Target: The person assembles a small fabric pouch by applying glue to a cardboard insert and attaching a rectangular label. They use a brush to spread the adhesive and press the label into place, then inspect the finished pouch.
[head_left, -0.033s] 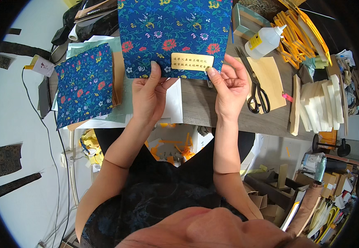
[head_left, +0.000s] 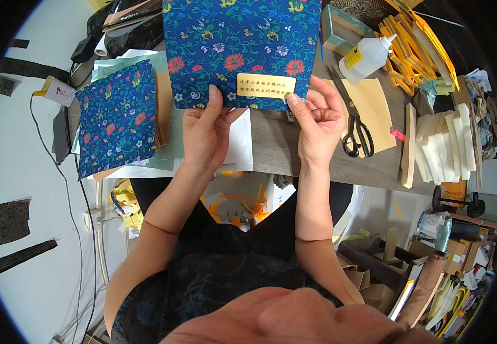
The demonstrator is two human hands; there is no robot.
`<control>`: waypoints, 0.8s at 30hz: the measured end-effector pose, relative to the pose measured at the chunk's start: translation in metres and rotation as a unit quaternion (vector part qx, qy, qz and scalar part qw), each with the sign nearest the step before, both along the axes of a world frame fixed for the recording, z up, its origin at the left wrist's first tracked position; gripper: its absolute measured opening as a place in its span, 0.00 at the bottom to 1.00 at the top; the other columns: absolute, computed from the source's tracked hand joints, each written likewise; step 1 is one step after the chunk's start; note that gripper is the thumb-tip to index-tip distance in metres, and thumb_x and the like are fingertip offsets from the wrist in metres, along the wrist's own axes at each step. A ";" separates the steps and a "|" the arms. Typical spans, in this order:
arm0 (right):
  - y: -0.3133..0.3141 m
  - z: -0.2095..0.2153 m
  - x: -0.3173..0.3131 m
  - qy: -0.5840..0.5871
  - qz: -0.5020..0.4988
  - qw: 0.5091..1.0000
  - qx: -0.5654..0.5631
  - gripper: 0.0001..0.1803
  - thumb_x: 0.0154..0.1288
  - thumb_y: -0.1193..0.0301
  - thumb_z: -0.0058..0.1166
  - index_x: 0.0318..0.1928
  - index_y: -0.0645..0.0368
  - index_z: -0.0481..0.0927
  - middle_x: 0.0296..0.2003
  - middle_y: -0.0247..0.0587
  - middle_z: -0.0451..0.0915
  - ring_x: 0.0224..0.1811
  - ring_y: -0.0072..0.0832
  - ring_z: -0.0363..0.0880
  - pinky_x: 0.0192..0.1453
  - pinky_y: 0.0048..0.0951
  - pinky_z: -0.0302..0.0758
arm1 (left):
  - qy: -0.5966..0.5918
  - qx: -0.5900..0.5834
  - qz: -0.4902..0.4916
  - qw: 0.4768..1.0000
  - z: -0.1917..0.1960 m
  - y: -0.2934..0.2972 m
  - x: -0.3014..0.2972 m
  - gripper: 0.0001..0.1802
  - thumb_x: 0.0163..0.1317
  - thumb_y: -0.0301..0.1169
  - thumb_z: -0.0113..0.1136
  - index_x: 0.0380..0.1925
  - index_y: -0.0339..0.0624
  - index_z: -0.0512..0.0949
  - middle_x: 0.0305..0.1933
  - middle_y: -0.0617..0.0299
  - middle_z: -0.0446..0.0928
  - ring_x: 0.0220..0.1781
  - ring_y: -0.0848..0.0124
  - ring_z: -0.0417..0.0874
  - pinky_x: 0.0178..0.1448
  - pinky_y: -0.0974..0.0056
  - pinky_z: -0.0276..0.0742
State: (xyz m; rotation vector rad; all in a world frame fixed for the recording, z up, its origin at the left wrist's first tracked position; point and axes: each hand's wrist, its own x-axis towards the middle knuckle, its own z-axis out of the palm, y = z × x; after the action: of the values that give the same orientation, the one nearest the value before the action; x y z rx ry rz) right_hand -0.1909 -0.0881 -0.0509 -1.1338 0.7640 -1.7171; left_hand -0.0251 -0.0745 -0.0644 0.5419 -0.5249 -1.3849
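Both my hands hold up a flat blue brocade-covered board (head_left: 234,37) patterned with red, yellow and white flowers. A pale gold label (head_left: 266,86) with dark lettering lies on its near right part. My left hand (head_left: 208,129) pinches the near edge, thumb on the front and fingers behind. At the near right corner, my right hand (head_left: 320,117) grips the board with its thumb at the label's edge and its other fingers bent beside and behind. The board's far edge runs out of the picture. A matching blue floral brocade piece (head_left: 115,120) rests on papers to the left.
On the grey wooden table (head_left: 274,143), black-handled scissors (head_left: 354,123) lie over tan paper (head_left: 379,109). Behind them stands a white squeeze bottle (head_left: 366,58). Orange-yellow strips (head_left: 409,49) and cream foam-like blocks (head_left: 443,146) crowd the right side. Scraps (head_left: 242,206) litter the floor below.
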 end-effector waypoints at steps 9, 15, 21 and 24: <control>0.001 0.002 0.000 -0.027 0.004 0.999 0.024 0.23 0.55 0.87 0.61 0.53 0.69 0.72 0.37 0.46 0.84 0.38 0.22 0.83 0.45 0.21 0.79 | 0.025 -0.015 -0.005 1.000 0.000 0.000 -0.001 0.13 0.69 0.30 0.52 0.49 0.36 0.74 0.46 0.55 0.80 0.45 0.66 0.84 0.48 0.59 0.85; 0.001 0.003 -0.001 -0.016 0.005 0.999 0.030 0.22 0.55 0.86 0.61 0.52 0.70 0.73 0.38 0.47 0.84 0.39 0.23 0.83 0.46 0.22 0.79 | 0.022 -0.017 -0.009 1.000 -0.002 0.000 0.001 0.13 0.69 0.30 0.52 0.49 0.35 0.74 0.45 0.55 0.81 0.44 0.66 0.84 0.48 0.60 0.85; 0.001 0.002 -0.001 -0.018 -0.001 0.999 0.030 0.20 0.55 0.86 0.62 0.50 0.70 0.75 0.38 0.47 0.84 0.39 0.23 0.83 0.47 0.22 0.80 | 0.017 -0.026 -0.023 0.999 -0.006 0.000 0.000 0.13 0.70 0.32 0.50 0.51 0.39 0.73 0.49 0.55 0.79 0.48 0.64 0.84 0.52 0.60 0.84; 0.002 0.002 -0.001 -0.018 0.004 0.999 0.030 0.20 0.55 0.86 0.62 0.50 0.70 0.75 0.39 0.47 0.84 0.40 0.23 0.82 0.47 0.22 0.80 | 0.013 -0.023 -0.021 0.999 -0.003 0.001 0.001 0.14 0.70 0.32 0.50 0.51 0.38 0.72 0.49 0.55 0.79 0.48 0.64 0.84 0.52 0.60 0.84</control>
State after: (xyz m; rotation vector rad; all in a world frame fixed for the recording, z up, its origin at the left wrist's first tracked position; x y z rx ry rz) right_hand -0.1915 -0.0864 -0.0484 -1.0604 0.7826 -1.6931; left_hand -0.0243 -0.0739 -0.0675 0.4781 -0.5481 -1.4155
